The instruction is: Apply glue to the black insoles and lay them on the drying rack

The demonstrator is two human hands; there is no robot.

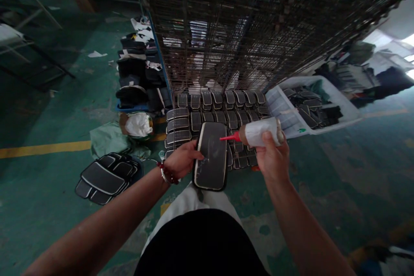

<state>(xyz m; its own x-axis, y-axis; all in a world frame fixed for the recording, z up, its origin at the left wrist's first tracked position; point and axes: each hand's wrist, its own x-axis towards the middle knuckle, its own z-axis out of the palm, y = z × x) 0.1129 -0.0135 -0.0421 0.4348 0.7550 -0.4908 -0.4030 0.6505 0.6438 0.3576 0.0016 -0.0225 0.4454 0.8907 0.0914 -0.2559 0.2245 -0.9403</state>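
Note:
My left hand (pixel 183 158) grips the left edge of a dark rounded-rectangular panel (pixel 211 151) with a pale line along its border, its thumb lying on the face. Whitish smears show on the panel's surface. My right hand (pixel 273 155) is wrapped round a squeeze bottle (pixel 260 133) with a white wrapping and a red nozzle (pixel 230 136). The bottle lies nearly level, and its nozzle tip points left over the panel's upper right part. Whether the tip touches the panel I cannot tell. Behind the panel, rows of similar dark pieces (pixel 177 125) lie on a wire rack.
Wire racks (pixel 220 30) rise ahead. A white bin (pixel 343 116) with dark pieces stands right. At left are a stack of dark panels (pixel 103 177), a container with white plastic (pixel 138 125), a green bag (pixel 108 138) and a blue crate (pixel 132 107) of black items.

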